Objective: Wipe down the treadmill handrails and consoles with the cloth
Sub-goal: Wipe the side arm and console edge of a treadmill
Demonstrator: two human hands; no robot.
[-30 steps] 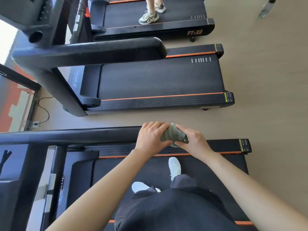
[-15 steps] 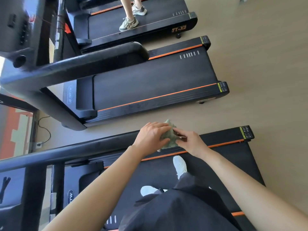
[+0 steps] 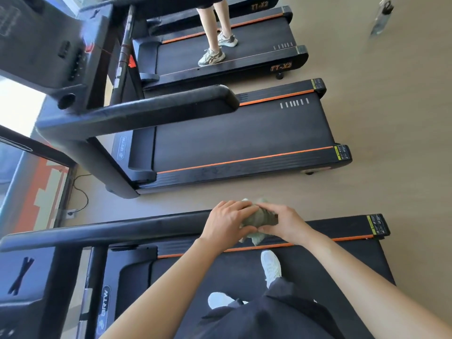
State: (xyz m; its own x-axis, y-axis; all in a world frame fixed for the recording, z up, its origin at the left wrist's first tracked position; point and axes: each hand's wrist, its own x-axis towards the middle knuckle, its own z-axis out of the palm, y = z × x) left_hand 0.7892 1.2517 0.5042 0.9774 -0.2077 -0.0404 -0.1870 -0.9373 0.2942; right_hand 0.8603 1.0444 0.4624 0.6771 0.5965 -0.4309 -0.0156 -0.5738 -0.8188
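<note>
at the free end of the near treadmill's handrail (image 3: 122,231), a person standing on the belt (image 3: 232,272) gathers a green cloth (image 3: 259,217) between both hands. the left hand (image 3: 227,222) lies over the rail's tip with its fingers curled onto the cloth, while the right hand (image 3: 287,223) pinches the wad between thumb and fingertips from the other side; neither hand is spread flat. the cloth sits bunched right at the rail's end, above the deck's side edge (image 3: 342,230), with a corner hanging below the hands. whether it wraps round the rail or only rests on top cannot be told, as the hands hide the contact.

the step in hand looks to be readying the cloth for a pass along this rail. done well, that likely means folding the wad into a flat pad, cupping it round the bar so top and sides are covered, then drawing it in one firm stroke from the tip toward the upright (image 3: 66,270). the loose corner should be tucked in so it does not drag. beyond stand the next treadmill's handrail (image 3: 159,111) and console (image 3: 49,45), and another person's legs (image 3: 215,28) on the far machine.
</note>
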